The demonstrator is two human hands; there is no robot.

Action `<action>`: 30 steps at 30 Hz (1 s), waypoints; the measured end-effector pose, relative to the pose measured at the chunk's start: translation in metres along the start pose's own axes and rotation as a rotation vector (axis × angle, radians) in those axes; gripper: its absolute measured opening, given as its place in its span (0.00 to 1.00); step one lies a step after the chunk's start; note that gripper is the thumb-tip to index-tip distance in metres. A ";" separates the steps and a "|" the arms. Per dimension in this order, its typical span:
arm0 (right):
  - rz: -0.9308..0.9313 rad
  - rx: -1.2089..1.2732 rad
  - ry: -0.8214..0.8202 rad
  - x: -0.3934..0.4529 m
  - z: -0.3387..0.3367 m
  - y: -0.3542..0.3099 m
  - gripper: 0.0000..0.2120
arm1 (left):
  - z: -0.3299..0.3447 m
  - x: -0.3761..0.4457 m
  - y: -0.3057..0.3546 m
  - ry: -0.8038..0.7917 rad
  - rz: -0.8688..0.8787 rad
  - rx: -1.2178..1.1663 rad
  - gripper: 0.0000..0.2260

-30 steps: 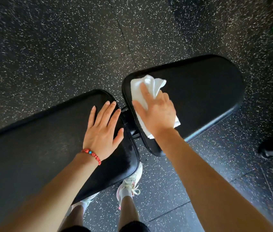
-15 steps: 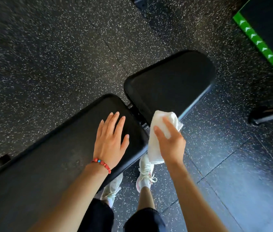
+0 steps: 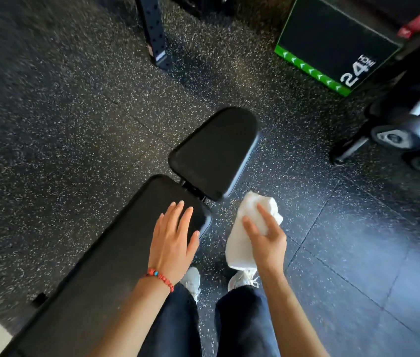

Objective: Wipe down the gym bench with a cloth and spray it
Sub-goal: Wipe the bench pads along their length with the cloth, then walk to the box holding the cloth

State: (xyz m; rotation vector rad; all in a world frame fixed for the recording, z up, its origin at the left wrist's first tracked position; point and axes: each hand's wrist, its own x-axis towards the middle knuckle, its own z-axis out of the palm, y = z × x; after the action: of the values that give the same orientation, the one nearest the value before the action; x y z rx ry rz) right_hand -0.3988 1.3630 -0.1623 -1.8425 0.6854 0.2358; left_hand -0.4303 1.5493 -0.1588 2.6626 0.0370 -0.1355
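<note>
The black gym bench runs from the lower left to the centre: a long back pad (image 3: 106,253) and a shorter seat pad (image 3: 214,153) beyond a narrow gap. My left hand (image 3: 173,240) lies flat, fingers straight, on the near end of the long pad. My right hand (image 3: 265,238) holds a white cloth (image 3: 245,233) in the air, off the bench and to the right of the gap, above the floor. The cloth hangs down below the hand. No spray bottle is in view.
Speckled black rubber floor (image 3: 75,112) surrounds the bench. A black and green plyo box (image 3: 332,39) marked 24 stands at the upper right, dumbbells (image 3: 404,130) on a rack to the right, a black perforated post (image 3: 155,29) at the top. My legs and white shoes (image 3: 193,279) are beside the bench.
My right hand lifted the cloth off the seat pad and drew it back to the right, clear of the bench. The view rose and pulled away. My left hand stayed on the long pad.
</note>
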 end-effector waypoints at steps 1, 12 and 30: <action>0.001 0.007 -0.005 -0.004 -0.011 -0.003 0.20 | -0.005 -0.001 0.008 -0.006 0.024 0.005 0.22; 0.005 0.130 0.009 0.012 -0.164 -0.026 0.28 | -0.018 0.036 0.133 -0.003 0.186 0.057 0.22; -0.098 0.083 0.072 0.126 -0.297 -0.080 0.24 | -0.003 0.162 0.289 0.020 0.278 0.125 0.19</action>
State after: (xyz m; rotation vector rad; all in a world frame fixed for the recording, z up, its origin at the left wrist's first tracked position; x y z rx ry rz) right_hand -0.3001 1.0674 -0.0461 -1.8070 0.6432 0.0757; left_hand -0.2545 1.2936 -0.0413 2.7607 -0.3438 -0.0208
